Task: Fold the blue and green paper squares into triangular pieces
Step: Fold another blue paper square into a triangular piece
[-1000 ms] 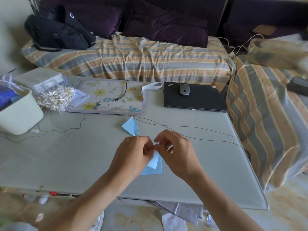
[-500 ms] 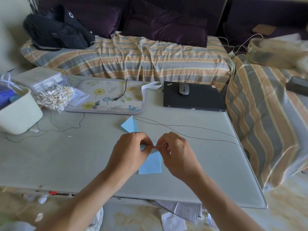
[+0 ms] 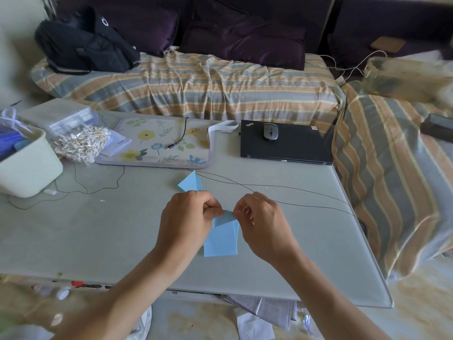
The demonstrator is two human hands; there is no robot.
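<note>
Far to your left, the white tub (image 3: 27, 165) and the bag of cotton swabs (image 3: 79, 142) sit well away from the work, so they should not get in your way.

Your left hand (image 3: 188, 222) has its fingers curled in, and the thumb and a finger pinch the top left corner of the blue paper (image 3: 221, 238). If you pinch too hard or pull sideways, the corner could crumple or the fold could go crooked.

The blue paper is between your hands, near the front of the table (image 3: 98, 241). Its top is held up and a small flap is bent over there. The bottom end hangs free, so it could swing and your edges may not line up.

Just behind it lies a folded blue piece (image 3: 191, 184), already a triangle. A thin black wire (image 3: 282, 187) runs close by it and passes by your right knuckles. You could snag it.

Your right hand (image 3: 261, 222) is curled too, pinching the top right corner. If one hand lets go early, the paper slips.

I see no green paper here.
</note>
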